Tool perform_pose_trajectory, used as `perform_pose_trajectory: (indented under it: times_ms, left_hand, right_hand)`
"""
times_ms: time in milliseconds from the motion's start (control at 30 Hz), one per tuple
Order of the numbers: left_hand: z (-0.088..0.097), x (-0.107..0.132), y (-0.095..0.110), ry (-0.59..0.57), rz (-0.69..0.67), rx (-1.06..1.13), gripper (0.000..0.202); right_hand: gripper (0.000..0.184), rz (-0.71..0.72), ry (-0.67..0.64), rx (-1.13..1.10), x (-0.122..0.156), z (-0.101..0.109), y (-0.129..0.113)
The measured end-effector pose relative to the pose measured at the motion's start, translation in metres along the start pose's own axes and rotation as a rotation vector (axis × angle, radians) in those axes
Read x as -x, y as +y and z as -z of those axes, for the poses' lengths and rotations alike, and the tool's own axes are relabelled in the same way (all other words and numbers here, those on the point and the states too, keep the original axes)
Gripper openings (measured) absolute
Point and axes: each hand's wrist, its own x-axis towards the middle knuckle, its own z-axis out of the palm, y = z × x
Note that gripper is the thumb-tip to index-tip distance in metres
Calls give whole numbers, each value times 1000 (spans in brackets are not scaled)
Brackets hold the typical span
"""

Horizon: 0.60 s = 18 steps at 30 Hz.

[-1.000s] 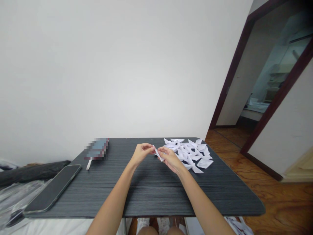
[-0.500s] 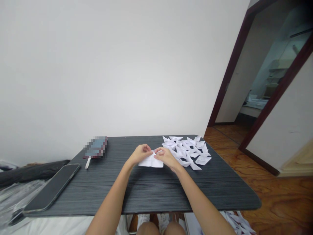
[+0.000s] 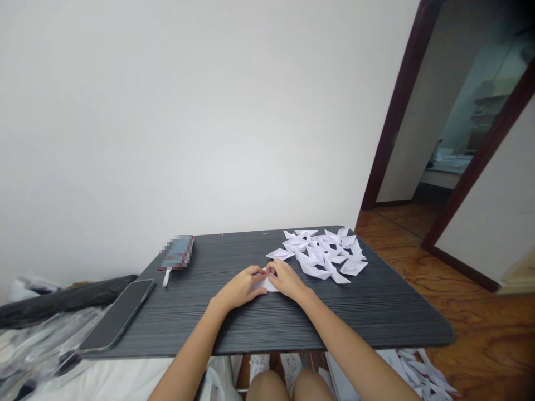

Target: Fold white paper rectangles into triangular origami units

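Observation:
My left hand (image 3: 241, 288) and my right hand (image 3: 287, 279) rest together on the dark striped table (image 3: 259, 326), near its middle. Between them lies a small folded white paper (image 3: 267, 284), mostly covered by the fingers. Both hands press down on it with fingers curled, fingertips meeting over the paper. Just behind and to the right is a pile of several folded white paper boats (image 3: 324, 254).
A dark phone (image 3: 119, 313) lies at the table's left edge, with a blurred card-like item (image 3: 177, 252) and a small white stick (image 3: 166, 278) behind it. Loose white papers (image 3: 418, 373) lie on the wooden floor at the right. A doorway (image 3: 455, 128) opens at the far right.
The hands came down from mid-air to the tabletop. The paper, opened out flat half a second ago, now lies pressed small under both hands.

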Motion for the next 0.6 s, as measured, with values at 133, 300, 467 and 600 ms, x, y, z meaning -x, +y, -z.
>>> perform_pose_trajectory:
  times_ms: [133, 300, 467, 600]
  left_hand:
    - [-6, 3, -1, 41, -8, -139, 37]
    - [-6, 3, 0, 85, -52, -240, 34]
    - [-8, -3, 2, 104, -83, -285, 33]
    - [-14, -7, -4, 92, -109, -318, 34]
  right_hand:
    - [15, 137, 37, -56, 3, 3, 4]
    - [21, 225, -51, -58, 18, 16, 1]
    - [24, 291, -71, -32, 26, 18, -3]
    - [22, 285, -59, -35, 21, 12, 0]
